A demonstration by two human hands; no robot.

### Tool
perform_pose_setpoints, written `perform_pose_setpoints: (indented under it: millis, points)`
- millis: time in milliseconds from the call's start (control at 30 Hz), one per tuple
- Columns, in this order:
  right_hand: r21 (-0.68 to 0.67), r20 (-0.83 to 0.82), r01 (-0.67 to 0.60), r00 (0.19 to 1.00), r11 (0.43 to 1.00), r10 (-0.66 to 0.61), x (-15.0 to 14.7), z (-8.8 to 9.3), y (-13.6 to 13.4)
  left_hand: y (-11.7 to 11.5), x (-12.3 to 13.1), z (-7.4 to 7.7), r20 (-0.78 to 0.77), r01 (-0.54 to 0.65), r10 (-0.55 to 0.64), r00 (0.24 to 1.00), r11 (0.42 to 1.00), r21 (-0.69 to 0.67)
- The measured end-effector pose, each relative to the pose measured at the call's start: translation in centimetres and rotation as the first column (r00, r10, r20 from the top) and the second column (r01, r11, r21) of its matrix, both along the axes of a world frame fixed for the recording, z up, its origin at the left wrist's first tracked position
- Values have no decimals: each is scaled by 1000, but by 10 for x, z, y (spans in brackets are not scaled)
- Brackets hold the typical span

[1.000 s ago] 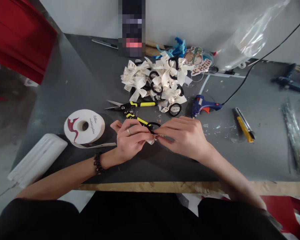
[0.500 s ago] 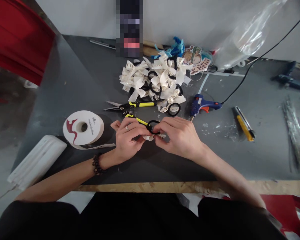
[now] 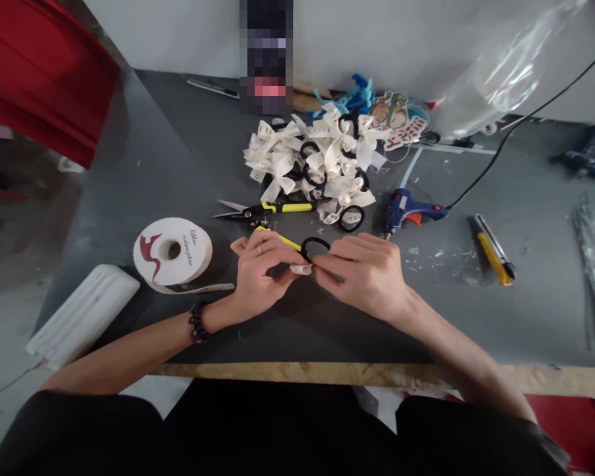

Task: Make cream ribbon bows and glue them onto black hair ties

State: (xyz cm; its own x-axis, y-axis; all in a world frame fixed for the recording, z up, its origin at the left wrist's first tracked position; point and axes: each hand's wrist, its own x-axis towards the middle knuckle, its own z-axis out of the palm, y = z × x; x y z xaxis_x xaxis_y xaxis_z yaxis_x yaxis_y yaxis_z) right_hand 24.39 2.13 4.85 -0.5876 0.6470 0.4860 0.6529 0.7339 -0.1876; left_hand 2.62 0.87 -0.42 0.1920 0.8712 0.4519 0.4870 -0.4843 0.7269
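Your left hand [image 3: 260, 274] and right hand [image 3: 367, 274] meet low over the grey worktop [image 3: 178, 165], fingers closed on a small cream ribbon piece [image 3: 301, 269] pressed against a black elastic hair loop [image 3: 315, 248]. Keeping them together calls for a steady pinch. Your fingers hide the joint, and the yellow-handled scissors [image 3: 277, 237] behind are half covered.

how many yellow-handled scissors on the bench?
2. One pair of scissors lies in front of the bow pile; the other pair sits just behind the left hand, partly covered by it. The pile could hide more.
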Motion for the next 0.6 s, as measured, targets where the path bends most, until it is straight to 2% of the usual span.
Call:
perform_pose_setpoints:
  millis: [133, 233, 300, 400, 467, 533, 600]
  points:
    - [-70, -26, 10, 1000, 998, -12, -3, 3, -3, 0, 1, 3, 5, 20, -20, 1000, 998, -63]
    - [-177, -54, -5, 999, 984, -5, -4, 6, -5, 0, 1, 3, 9, 30, -29, 1000, 995, -90]
    - [-325, -76, 27, 996, 945, -54, -3, 8, -6, 0, 0, 2, 10, 44, -43, 999, 994, -102]
    - [-568, -107, 68, 982, 820, -156, 0, 10, 0, -1, 0, 0, 44, 77, -73, 996, 991, -109]
    - [-646, -123, 72, 973, 760, -197, 5, 11, 9, -1, 0, -3, 100, 85, -74, 992, 990, -111]
    - [-670, -105, 80, 974, 738, -200, 11, 13, 20, -2, 1, -5, 169, 61, -49, 984, 996, -67]
    - [-644, -33, 121, 982, 755, -185, 17, 19, 32, -3, 1, -5, 199, 34, -39, 979, 999, 27]
